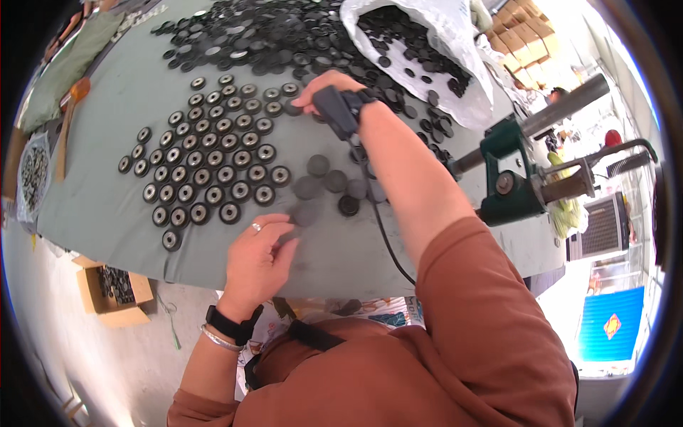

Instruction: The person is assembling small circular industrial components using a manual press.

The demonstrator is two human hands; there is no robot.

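the left hand point(260, 256) rests flat on the grey table point(107, 206), fingers loosely spread, its fingertips touching a dark disc point(306, 213) at about 1 o'clock from the hand. the right hand point(324, 89) reaches far up, fingertips pinched on a small ring point(292, 109) at the top edge of the neat rows of rings point(206, 164). loose discs point(327, 181) lie between the hands. a heap of black discs point(284, 35) and a plastic bag point(427, 50) sit at 12 o'clock, a green press point(516, 181) at 3 o'clock.
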